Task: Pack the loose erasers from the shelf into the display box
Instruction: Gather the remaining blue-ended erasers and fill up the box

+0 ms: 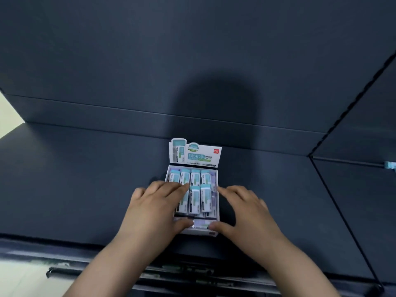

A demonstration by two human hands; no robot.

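Both hands flank a display box on a dark shelf: left hand, grip spread, fingers resting across the packed erasers; right hand, grip spread against the box's right wall, thumb at its front edge.

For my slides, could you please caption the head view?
Two bare hands, left and right, flank a white cardboard display box of teal-and-white erasers on a dark shelf.

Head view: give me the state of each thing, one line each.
Display box: open, header card upright, sitting on shelf.
Erasers: packed in rows inside box.
Left hand: fingers over erasers, thumb on front wall.
Right hand: open, against the box's right side.
Shelf: no loose erasers visible.
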